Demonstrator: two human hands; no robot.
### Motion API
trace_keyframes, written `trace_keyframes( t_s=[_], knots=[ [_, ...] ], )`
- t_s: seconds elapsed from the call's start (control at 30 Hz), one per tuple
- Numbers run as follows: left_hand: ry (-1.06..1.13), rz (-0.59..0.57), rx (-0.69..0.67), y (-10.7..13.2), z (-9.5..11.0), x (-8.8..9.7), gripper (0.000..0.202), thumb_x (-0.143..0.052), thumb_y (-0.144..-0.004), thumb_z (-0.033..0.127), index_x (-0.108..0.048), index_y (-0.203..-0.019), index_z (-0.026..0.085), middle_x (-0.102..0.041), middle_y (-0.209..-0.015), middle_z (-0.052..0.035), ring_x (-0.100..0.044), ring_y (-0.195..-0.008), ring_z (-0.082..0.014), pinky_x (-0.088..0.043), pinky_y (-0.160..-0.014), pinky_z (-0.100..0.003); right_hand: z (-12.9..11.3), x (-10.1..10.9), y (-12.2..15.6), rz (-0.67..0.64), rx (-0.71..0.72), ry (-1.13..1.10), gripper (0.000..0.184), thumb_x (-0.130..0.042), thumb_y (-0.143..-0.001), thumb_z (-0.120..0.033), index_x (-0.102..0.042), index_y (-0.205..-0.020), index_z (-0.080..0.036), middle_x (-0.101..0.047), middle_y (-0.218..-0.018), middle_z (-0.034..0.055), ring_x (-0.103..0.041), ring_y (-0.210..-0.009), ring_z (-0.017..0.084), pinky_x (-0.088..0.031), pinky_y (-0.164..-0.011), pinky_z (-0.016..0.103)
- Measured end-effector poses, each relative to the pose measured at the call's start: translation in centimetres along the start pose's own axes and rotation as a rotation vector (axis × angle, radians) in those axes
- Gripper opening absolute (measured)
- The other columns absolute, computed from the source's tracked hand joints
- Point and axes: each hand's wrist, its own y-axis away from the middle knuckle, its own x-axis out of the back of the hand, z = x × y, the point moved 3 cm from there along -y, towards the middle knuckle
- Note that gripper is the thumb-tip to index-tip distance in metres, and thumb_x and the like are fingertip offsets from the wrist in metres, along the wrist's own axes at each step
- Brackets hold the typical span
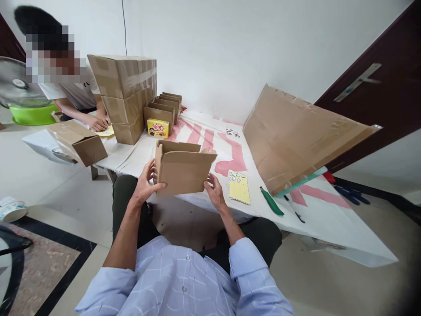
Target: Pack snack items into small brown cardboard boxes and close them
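Note:
A small brown cardboard box (186, 173) with raised flaps is held up over the near edge of the table. My left hand (147, 181) grips its left end, thumb on the near face and fingers round the side. At the lower right corner, my right hand (214, 189) holds the box between thumb and fingers. The inside of the box is hidden by its near wall. To the right of my right hand lies a yellow card (239, 188) with pale shapes at one end. A green utility knife (271, 202) rests farther right.
Taped cartons (126, 101) stand stacked at the left, beside a yellow printed box (158, 128) and several open brown boxes (164, 107). A large cardboard sheet (302, 131) leans at the right. Another person's hands (98, 122) work at far left, near a loose carton (80, 140).

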Motion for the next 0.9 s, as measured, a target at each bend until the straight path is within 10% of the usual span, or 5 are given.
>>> trace_keyframes(
  t_s=[0.17,0.37,0.9],
  knots=[
    [0.384,-0.001,0.119,1.0,-1.6,1.2,0.092,-0.101,-0.061,0.035,-0.071,-0.146,0.021,-0.074,-0.147,-0.0138,-0.063,-0.143,-0.0429,-0.057,-0.112,-0.046,-2.1,-3.4,1.9,-0.2,0.081,-0.137,0.085,-0.074,-0.09,-0.071,-0.055,-0.158,-0.024,-0.065,-0.155,0.0176,-0.065,-0.138,0.036,-0.062,-0.106,0.052],
    [0.583,0.278,0.278,1.8,-4.4,2.7,0.064,-0.096,-0.072,0.057,-0.082,-0.117,0.014,-0.084,-0.12,-0.0139,-0.077,-0.123,-0.0383,-0.062,-0.108,-0.045,-5.8,-6.0,5.0,-0.167,0.324,0.079,0.082,-0.073,-0.098,-0.057,-0.045,-0.168,-0.026,-0.052,-0.164,0.0183,-0.055,-0.149,0.034,-0.058,-0.114,0.052],
    [0.929,0.352,0.41,3.4,-8.9,2.7,0.061,-0.072,-0.097,0.054,-0.072,-0.143,0.014,-0.084,-0.123,-0.0157,-0.079,-0.117,-0.037,-0.063,-0.105,-0.052,-15.2,-7.3,8.0,0.022,0.734,0.212,0.036,-0.072,-0.104,-0.03,-0.068,-0.14,-0.027,-0.071,-0.128,0.0125,-0.068,-0.121,0.031,-0.06,-0.105,0.053]
  ],
)
